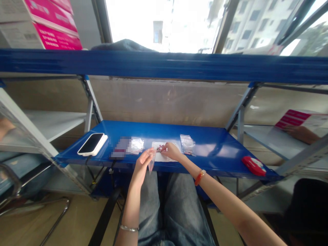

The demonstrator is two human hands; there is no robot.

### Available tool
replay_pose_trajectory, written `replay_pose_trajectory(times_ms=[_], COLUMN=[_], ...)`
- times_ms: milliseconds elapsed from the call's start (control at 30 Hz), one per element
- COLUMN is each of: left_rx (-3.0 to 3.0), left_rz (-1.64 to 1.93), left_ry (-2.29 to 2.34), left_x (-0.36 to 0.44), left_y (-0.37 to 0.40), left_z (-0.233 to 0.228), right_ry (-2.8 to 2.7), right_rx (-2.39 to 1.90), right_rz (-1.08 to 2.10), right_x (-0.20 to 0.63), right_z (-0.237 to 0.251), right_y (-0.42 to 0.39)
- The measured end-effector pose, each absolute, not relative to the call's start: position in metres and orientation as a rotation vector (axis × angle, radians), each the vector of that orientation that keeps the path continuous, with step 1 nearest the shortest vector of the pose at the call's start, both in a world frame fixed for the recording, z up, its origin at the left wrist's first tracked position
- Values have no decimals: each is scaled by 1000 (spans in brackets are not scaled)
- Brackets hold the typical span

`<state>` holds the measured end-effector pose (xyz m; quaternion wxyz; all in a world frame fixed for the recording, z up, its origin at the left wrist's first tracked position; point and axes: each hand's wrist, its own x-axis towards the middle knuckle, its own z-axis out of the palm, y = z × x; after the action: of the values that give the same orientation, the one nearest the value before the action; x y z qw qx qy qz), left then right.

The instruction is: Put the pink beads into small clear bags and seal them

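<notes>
My left hand (143, 161) pinches a small clear plastic bag (151, 165), which hangs down over the front edge of the blue table. Close beside it, my right hand (172, 151) reaches in from the right with its fingers drawn together at a little heap of small reddish and pale pieces (159, 148). Those pieces are too small to name, and what the right fingertips grip is hidden. Under the heap lies a white sheet or shallow tray (164, 159). Left of it are clear plastic bags (137, 145); to the right is another stack of filled clear bags (187, 145).
A white phone-like device (92, 144) lies on the left of the blue table (210, 143). At its right edge sits a red object (253, 165). A blue shelf beam (164, 65) crosses above. Other people's hands (298, 133) show at neighbouring tables.
</notes>
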<state>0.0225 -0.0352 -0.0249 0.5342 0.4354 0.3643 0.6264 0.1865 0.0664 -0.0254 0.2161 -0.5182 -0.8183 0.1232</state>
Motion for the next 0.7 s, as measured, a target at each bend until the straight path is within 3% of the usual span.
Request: replay_pose_trajectory(times_ms=[700], left_rx=[1243], left_rz=[1564], left_ry=[1103], left_x=[22], left_y=[-34], left_z=[-28], right_ry=[-2197], right_rx=[-1427], right_rz=[143], right_x=[182], right_z=[-41], right_y=[55])
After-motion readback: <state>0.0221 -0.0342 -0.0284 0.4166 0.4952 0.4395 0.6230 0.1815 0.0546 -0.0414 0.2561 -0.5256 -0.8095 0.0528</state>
